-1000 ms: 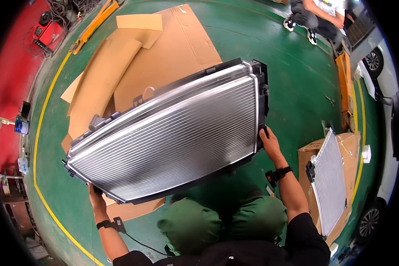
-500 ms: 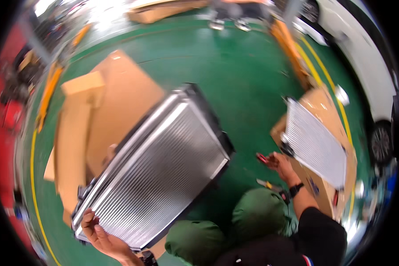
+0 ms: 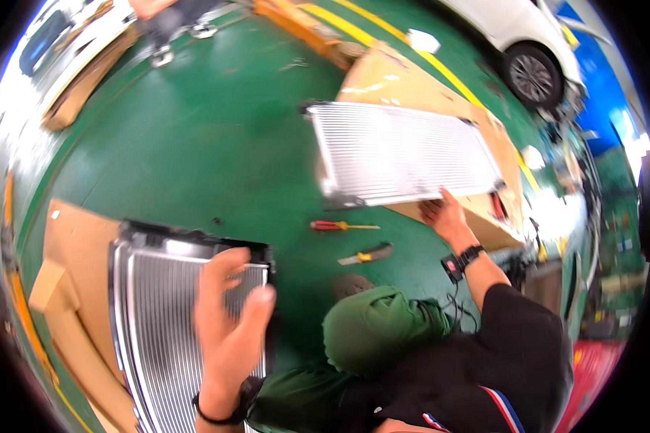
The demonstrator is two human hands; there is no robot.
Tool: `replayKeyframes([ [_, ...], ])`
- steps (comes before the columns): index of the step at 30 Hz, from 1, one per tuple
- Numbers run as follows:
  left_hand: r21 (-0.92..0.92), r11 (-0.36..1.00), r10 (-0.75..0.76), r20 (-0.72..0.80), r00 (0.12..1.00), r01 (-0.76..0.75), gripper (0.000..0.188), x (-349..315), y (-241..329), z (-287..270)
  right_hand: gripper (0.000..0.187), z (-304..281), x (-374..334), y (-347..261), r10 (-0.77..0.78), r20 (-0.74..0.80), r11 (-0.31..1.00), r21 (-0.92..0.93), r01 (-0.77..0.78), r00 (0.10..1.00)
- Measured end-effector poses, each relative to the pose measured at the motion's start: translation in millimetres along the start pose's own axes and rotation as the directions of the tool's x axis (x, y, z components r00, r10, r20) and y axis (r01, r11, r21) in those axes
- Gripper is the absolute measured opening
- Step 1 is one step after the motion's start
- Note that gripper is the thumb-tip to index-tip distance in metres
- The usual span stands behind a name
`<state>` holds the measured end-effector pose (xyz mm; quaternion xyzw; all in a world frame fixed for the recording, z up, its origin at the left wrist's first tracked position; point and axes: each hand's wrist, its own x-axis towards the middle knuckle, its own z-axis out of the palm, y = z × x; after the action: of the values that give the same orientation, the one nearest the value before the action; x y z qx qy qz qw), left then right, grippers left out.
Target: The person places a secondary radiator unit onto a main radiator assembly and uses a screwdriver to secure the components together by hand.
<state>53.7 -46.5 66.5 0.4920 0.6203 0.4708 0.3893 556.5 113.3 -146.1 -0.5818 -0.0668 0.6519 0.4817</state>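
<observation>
A flat silver finned panel (image 3: 412, 151), looking like a car condenser, lies partly over brown cardboard on the right. My right hand (image 3: 440, 216) grips its near edge, thumb on top and fingers beneath. My left hand (image 3: 227, 317) is raised, fingers and thumb apart, in front of a larger black-framed radiator (image 3: 166, 310) at the lower left; it holds nothing. On the green floor between them lie a screwdriver (image 3: 332, 226) with a red handle and a yellow-and-black utility knife (image 3: 372, 254) with its blade out.
Flattened cardboard (image 3: 79, 252) lies under and beside the radiator. A cardboard box (image 3: 484, 224) stands beneath the silver panel, with a red-handled tool (image 3: 497, 206) on it. My green-trousered knee (image 3: 375, 332) is close to the knife. Beyond are another person's legs (image 3: 173, 32) and a white car (image 3: 513, 36).
My view has swung right. The red-handled screwdriver has left my right hand and lies on the floor; that hand now grips the silver panel. My left hand has come away from the radiator's edge.
</observation>
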Motion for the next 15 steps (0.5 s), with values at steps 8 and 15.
replayKeyframes([
  [8,0.182,0.983,0.011,0.144,0.989,-0.038,0.05,46,-17,67,0.029,30,15,14,-0.028,-0.045,0.936,0.35,0.042,0.999],
  [15,-0.004,0.995,-0.099,0.039,0.994,0.1,0.05,85,-17,94,0.027,60,-14,-9,-0.142,0.046,0.96,0.25,0.126,0.989],
])
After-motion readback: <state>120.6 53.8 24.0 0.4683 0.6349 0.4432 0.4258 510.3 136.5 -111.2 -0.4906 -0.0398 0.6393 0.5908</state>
